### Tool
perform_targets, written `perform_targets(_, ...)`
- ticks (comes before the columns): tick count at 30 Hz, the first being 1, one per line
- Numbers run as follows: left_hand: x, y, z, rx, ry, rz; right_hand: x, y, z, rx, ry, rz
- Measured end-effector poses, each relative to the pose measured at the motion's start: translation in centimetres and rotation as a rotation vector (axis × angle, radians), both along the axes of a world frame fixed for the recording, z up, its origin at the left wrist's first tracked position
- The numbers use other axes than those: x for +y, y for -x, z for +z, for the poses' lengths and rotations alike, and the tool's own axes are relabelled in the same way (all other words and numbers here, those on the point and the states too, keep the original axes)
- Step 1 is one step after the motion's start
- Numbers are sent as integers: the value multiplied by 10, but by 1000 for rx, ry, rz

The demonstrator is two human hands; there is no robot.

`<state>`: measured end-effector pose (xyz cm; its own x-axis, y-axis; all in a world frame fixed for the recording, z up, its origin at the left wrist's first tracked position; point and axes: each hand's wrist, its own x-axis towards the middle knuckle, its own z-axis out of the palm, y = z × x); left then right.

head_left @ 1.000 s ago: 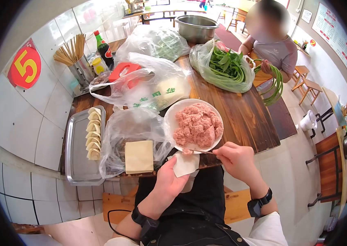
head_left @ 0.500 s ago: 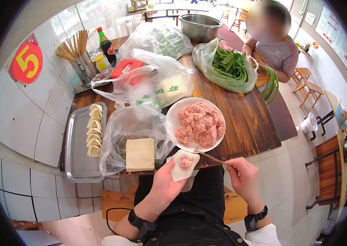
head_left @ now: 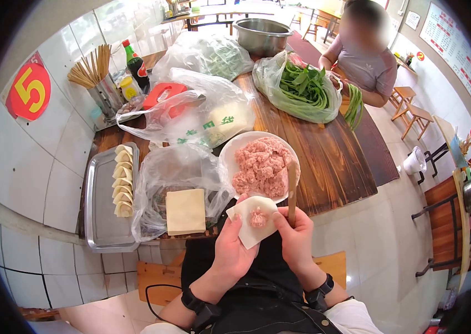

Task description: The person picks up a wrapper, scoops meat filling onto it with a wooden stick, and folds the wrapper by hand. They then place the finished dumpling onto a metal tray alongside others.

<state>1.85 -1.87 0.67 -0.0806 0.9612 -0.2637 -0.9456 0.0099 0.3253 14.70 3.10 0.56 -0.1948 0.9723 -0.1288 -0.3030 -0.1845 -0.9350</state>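
A square dough wrapper (head_left: 251, 236) with a small lump of minced meat (head_left: 258, 217) at its middle lies across my left hand (head_left: 232, 245), whose fingers and thumb hold its left side. My right hand (head_left: 298, 234) grips a flat wooden stick (head_left: 292, 186) that points up, and its thumb touches the wrapper's right edge. Just beyond both hands is a white plate (head_left: 225, 162) heaped with pink minced meat (head_left: 263, 167). A stack of wrappers (head_left: 185, 212) sits on a clear plastic bag to the left. Folded dumplings (head_left: 122, 183) stand in a row in a metal tray (head_left: 105, 222).
Farther back on the wooden table (head_left: 330, 172) are plastic bags (head_left: 196, 117), a bag of green vegetables (head_left: 305, 92), a metal pot (head_left: 262, 36), chopsticks (head_left: 93, 69) in a holder and a bottle (head_left: 135, 64). A person (head_left: 363, 67) sits across the table, holding green stems.
My right hand has moved left to the wrapper's edge, and the stick has swung upright. The view has shifted slightly. The wrapper with meat is now held between both hands.
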Motion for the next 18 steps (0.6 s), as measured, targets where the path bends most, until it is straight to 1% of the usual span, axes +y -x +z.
perform_targets(2,2,0,-4,53,-63,-31,-2,1,1,-546,-599,-135)
perform_targets(3,2,-1,-5,49,-63,-31,-4,3,2,-550,-599,-133)
perform_targets(6,3,-5,-3,91,-20,-21,-11,17,4,-763,-1042,-150)
perform_targets(8,2,-4,-2,137,-63,-3,-14,22,4,-786,-1053,-133)
perform_targets(10,0,0,-6,97,-57,9,-15,25,7,-889,-1018,-86)
perform_targets(11,-2,1,-7,77,-55,3,-16,26,8,-883,-1021,-84)
perform_targets(13,-3,6,-7,61,-51,2,-16,22,8,-848,-1006,27)
perform_targets(14,-3,8,-5,-6,-27,-1,-16,18,12,-844,-1008,32)
perform_targets(15,-4,10,-4,-76,-3,-4,-16,12,19,-768,-909,74)
perform_targets(16,-4,11,-2,-77,-4,1,-14,4,23,-693,-812,114)
perform_targets(18,-3,12,4,147,23,11,-5,-14,27,-719,-831,58)
